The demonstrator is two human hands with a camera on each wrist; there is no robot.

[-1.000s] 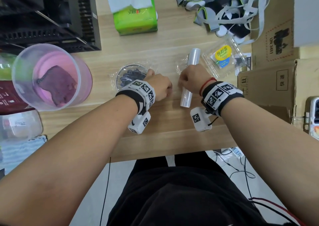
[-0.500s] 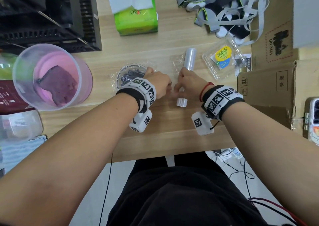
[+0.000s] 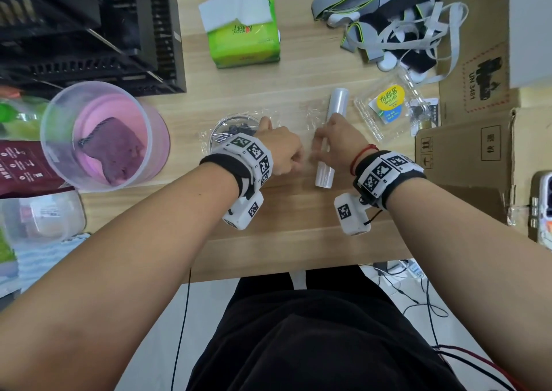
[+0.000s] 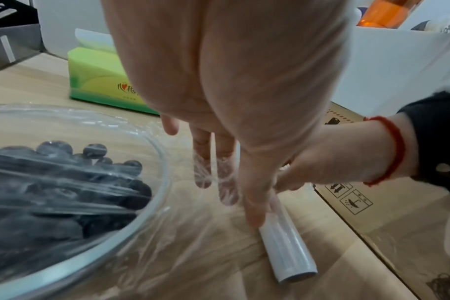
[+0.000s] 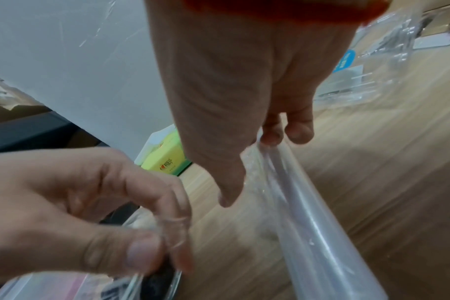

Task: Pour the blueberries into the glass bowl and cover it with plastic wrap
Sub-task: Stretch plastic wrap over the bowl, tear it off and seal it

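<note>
The glass bowl [image 3: 215, 130] [image 4: 152, 205] of blueberries [image 3: 239, 128] [image 4: 64, 182] stands on the wooden table [image 3: 298, 232], with clear plastic wrap [image 4: 193, 229] stretched over it and running right to the roll [image 3: 337, 103] [image 4: 288, 249] [image 5: 321, 233]. My left hand [image 3: 282, 151] [image 5: 164, 237], just right of the bowl, pinches the film between thumb and forefinger. My right hand [image 3: 327, 142] [image 5: 260, 160] lies over the middle of the roll, fingers curled on it. The two hands are nearly touching.
The empty clear blueberry box [image 3: 385, 109] lies right of the roll. A green tissue pack [image 3: 245, 44] and a heap of straps [image 3: 397, 23] are at the back, a pink tub [image 3: 104, 133] at left, black crates [image 3: 89, 32] behind it, cardboard boxes [image 3: 466, 157] at right.
My right hand and the roll have shifted left and a little nearer me, toward the left hand; the roll's near end has swung left. The left hand has stayed beside the bowl.
</note>
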